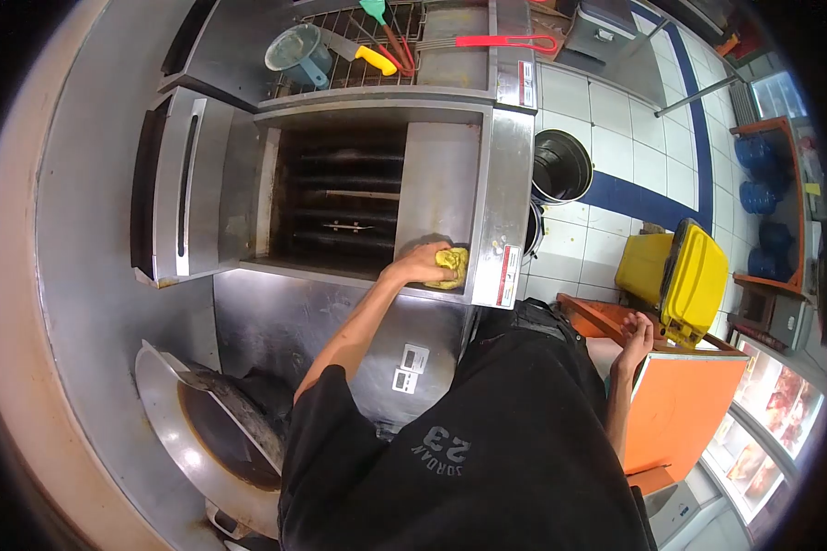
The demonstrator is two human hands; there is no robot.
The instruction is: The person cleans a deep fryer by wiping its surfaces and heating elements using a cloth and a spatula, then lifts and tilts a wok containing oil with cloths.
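My left hand (419, 264) is closed on a crumpled yellow cloth (451, 267). It presses the cloth onto the flat metal plate (441, 174), in the corner by the front rim of the steel cooker. Beside that plate lies the cooker's dark open well (340, 207), with several blackened tubes across it. My right hand (634, 340) hangs away from the cooker with loosely bent fingers, nothing visible in it. It is nearest to the orange cabinet (689, 404) and the yellow bin (689, 280).
On the neighbouring cooker's rack are a blue-grey jug (299, 55), a yellow-handled knife (374, 61), a green brush (375, 9) and a red-handled tool (505, 41). A wok (179, 413) sits at lower left. Black buckets (561, 165) stand on the tiled floor (606, 110).
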